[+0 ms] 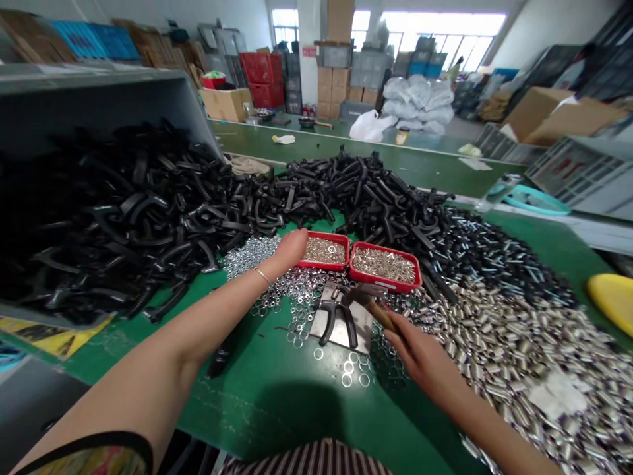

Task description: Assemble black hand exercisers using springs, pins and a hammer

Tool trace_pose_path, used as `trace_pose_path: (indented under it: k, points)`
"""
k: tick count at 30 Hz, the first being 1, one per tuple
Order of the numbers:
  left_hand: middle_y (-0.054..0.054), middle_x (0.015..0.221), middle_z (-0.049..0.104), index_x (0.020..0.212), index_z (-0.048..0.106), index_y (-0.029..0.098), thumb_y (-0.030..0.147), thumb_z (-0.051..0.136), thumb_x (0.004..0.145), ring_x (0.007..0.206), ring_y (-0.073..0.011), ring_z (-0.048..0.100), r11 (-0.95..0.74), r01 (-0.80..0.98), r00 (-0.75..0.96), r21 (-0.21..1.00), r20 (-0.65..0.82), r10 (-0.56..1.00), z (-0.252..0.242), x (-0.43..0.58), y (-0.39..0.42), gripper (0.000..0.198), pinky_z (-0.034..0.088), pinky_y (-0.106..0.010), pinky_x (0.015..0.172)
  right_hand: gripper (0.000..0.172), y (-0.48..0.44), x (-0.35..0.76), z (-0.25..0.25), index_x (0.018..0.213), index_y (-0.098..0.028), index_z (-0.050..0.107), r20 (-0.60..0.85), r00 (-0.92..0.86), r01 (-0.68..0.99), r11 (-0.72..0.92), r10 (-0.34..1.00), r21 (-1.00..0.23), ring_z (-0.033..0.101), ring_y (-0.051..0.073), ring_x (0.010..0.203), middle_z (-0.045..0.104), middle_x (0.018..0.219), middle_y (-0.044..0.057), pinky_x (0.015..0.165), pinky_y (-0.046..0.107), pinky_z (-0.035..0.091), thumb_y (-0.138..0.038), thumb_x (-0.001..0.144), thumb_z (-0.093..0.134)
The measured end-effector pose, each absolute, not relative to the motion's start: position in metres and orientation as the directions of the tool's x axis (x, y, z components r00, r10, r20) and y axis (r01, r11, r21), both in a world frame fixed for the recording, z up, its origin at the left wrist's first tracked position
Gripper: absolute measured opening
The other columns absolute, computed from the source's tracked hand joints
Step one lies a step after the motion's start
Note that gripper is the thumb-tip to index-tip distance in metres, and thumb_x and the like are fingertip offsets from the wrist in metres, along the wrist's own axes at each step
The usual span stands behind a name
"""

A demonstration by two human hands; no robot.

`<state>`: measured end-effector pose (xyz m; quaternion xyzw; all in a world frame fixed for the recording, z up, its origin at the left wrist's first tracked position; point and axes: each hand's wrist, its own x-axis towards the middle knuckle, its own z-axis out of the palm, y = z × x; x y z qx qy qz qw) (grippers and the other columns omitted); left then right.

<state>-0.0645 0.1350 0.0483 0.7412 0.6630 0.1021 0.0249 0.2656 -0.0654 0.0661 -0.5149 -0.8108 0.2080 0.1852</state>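
At the near edge of the green table (pixel 291 412), the person's striped garment (pixel 306 462) shows at the bottom, with a few flat metal rings (pixel 347 380) lying loose farther in. From the right, the person's right hand (pixel 408 343) is closed around the wooden handle of a hammer (pixel 380 313), whose dark head is over the upper part of a metal plate (pixel 364 324). On that plate sits a black two-legged part (pixel 328 323), its legs spread toward the person; whether the hammer touches it cannot be told.

From the left, a forearm with a bracelet (pixel 263 276) reaches to the left hand (pixel 293 247), at the left end of a red tray (pixel 324 266) full of small metal pieces. Its fingertips are hidden, so whether it grips anything cannot be told. A second red tray (pixel 386 285), also filled, stands just beside the first on the right. Small shiny rings and nuts (pixel 252 254) are scattered around the left hand, while metal cylinders (pixel 494 343) spread across the right side.

Beyond the trays rises a heap of curved black parts (pixel 356 188), and more spill from a grey crate (pixel 99 78) on the left. Farther back, a green belt (pixel 331 158) bears a white plastic bag (pixel 370 125) and a cup (pixel 402 136). Behind it are red crates (pixel 262 72), cardboard boxes (pixel 332 89) and pale sacks (pixel 418 102), with bright windows (pixel 445 30) in the far wall.
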Motion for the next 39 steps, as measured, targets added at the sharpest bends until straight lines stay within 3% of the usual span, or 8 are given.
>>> trace_pose_path:
  k: [5,12,15,19,23,28,32,39]
  points:
    - [-0.009,0.089,0.072,0.093,0.071,0.015,0.013,0.057,0.082,0.086,-0.0208,0.065,-0.107,0.939,0.08,0.326,0.096,0.992,0.055,-0.088,0.139,0.018,0.046,-0.027,0.078,0.041,-0.05,0.235,0.052,0.135,-0.019,0.052,0.014,-0.469,0.809,0.436,0.883,-0.394,0.073,0.029,0.093,0.07,0.118,0.016,0.077,0.043,0.058,-0.037,0.103,0.034]
    - [-0.007,0.081,0.07,0.087,0.069,0.013,0.013,0.053,0.084,0.076,-0.018,0.062,-0.093,0.887,0.052,0.452,0.103,0.993,0.055,-0.09,0.141,0.016,0.044,-0.027,0.073,0.04,-0.046,0.239,0.05,0.136,-0.022,0.05,0.071,-0.407,0.765,0.382,0.911,-0.518,0.069,0.027,0.102,0.068,0.122,0.014,0.086,0.041,0.055,-0.037,0.102,0.036]
    - [-0.007,0.085,0.071,0.09,0.068,0.014,0.014,0.054,0.085,0.079,-0.0181,0.062,-0.101,0.874,0.049,0.476,0.121,0.991,0.064,-0.075,0.139,0.016,0.045,-0.027,0.075,0.035,-0.042,0.245,0.045,0.124,-0.021,0.059,-0.057,-0.434,0.801,0.356,0.899,-0.482,0.071,0.027,0.089,0.072,0.106,0.013,0.076,0.039,0.055,-0.038,0.101,0.038]
    - [-0.006,0.089,0.072,0.09,0.069,0.015,0.021,0.059,0.086,0.082,-0.0174,0.064,-0.214,0.76,0.144,0.614,0.162,0.976,0.085,-0.047,0.108,0.013,0.046,-0.027,0.075,0.034,-0.037,0.256,0.042,0.122,-0.022,0.06,-0.104,-0.45,0.724,0.294,0.887,-0.624,0.07,0.024,0.079,0.074,0.095,0.008,0.071,0.035,0.053,-0.039,0.101,0.04]
    - [-0.005,0.09,0.074,0.091,0.072,0.018,0.023,0.06,0.086,0.082,-0.0168,0.065,-0.27,0.582,0.313,0.767,0.096,0.945,0.09,-0.024,0.055,0.014,0.049,-0.029,0.075,0.038,-0.036,0.254,0.038,0.131,-0.021,0.055,-0.032,-0.361,0.713,0.254,0.932,-0.653,0.07,0.025,0.088,0.072,0.108,0.011,0.077,0.038,0.054,-0.04,0.102,0.039]
    - [-0.004,0.088,0.075,0.093,0.072,0.017,0.023,0.065,0.082,0.08,-0.0172,0.068,-0.097,0.458,0.204,0.884,0.002,0.979,0.062,-0.016,0.02,0.014,0.053,-0.03,0.075,0.04,-0.036,0.25,0.025,0.133,-0.022,0.056,0.002,-0.398,0.783,0.341,0.917,-0.52,0.071,0.027,0.094,0.07,0.117,0.014,0.081,0.041,0.055,-0.04,0.101,0.039]
    - [-0.003,0.084,0.075,0.094,0.071,0.016,0.022,0.065,0.083,0.076,-0.0176,0.069,-0.007,0.452,0.114,0.892,-0.05,0.992,0.036,-0.009,0.021,0.014,0.053,-0.029,0.071,0.04,-0.043,0.259,0.019,0.134,-0.023,0.056,0.02,-0.403,0.745,0.341,0.915,-0.573,0.07,0.027,0.099,0.07,0.12,0.012,0.086,0.042,0.055,-0.04,0.101,0.041]
    - [-0.007,0.094,0.071,0.088,0.071,0.016,0.017,0.056,0.09,0.093,-0.0209,0.065,-0.258,0.702,0.268,0.663,0.089,0.959,0.018,0.014,0.036,0.015,0.049,-0.032,0.087,0.042,-0.052,0.267,0.022,0.132,-0.021,0.057,0.019,-0.235,0.64,0.17,0.972,-0.749,0.07,0.026,0.095,0.072,0.111,0.011,0.085,0.039,0.053,-0.043,0.1,0.042]
